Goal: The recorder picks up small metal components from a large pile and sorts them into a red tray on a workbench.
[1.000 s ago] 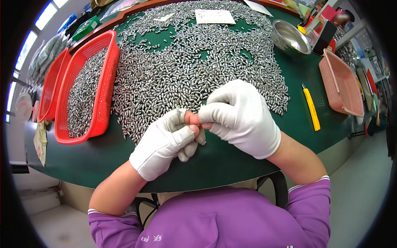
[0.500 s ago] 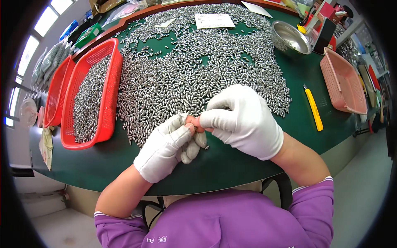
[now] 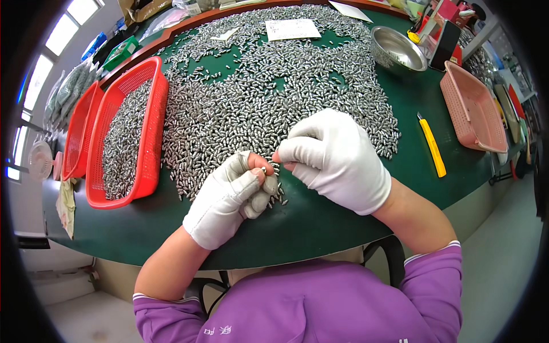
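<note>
My left hand (image 3: 223,203), in a white glove with bare thumb and index tips, pinches a small silver metal piece (image 3: 263,170); only its end shows. Close by on the right, my right hand (image 3: 343,163) wears a similar glove, its thumb and index fingertips drawn together. Whatever those fingers hold, if anything, is too small to make out. Under and beyond both hands spreads a wide layer of small silver, bullet-shaped metal pieces (image 3: 246,103) on the green tabletop (image 3: 320,240). A few loose ones lie beside the left fingers.
Left of the layer stands a red plastic basket (image 3: 157,126) filled with such pieces, another red basket (image 3: 74,143) behind it. To the right lie a yellow utility knife (image 3: 432,147), a steel bowl (image 3: 397,48) and a pink basket (image 3: 472,108). A paper slip (image 3: 293,30) rests on the pieces.
My hands were touching at the fingertips and have drawn slightly apart. The metal piece in the left fingers now shows.
</note>
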Available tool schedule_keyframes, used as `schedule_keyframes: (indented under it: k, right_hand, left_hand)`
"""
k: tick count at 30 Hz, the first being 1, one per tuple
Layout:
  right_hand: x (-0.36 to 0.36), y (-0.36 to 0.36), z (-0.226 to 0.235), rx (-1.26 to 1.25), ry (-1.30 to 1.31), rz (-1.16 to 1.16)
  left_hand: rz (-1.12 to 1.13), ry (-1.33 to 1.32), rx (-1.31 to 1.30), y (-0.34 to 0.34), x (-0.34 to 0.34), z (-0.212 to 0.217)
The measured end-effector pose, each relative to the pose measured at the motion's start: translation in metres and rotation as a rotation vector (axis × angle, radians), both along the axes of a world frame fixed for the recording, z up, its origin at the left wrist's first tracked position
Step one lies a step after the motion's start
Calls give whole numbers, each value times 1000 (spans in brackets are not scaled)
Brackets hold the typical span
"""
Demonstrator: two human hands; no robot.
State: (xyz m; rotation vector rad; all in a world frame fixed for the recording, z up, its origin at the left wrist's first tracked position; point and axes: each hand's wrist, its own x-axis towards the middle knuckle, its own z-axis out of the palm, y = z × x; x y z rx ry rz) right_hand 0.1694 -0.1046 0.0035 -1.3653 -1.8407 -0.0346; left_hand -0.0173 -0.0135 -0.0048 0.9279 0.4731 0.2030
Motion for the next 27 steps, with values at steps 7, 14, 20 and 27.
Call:
schedule_keyframes:
  k: [7, 14, 20, 27]
  right_hand:
    - [2, 1, 0, 2, -37, -27]
    - [3, 4, -2, 112, -134, -101]
    - [9, 3, -10, 123, -118, -104]
    - [9, 0, -8, 203, -136, -85]
  left_hand:
    - [25, -38, 50, 2, 1, 2]
    - [379, -313, 139, 39, -5, 0]
    - [1108, -50, 1054, 122, -49, 40]
    - [887, 919, 1661, 160, -111, 30]
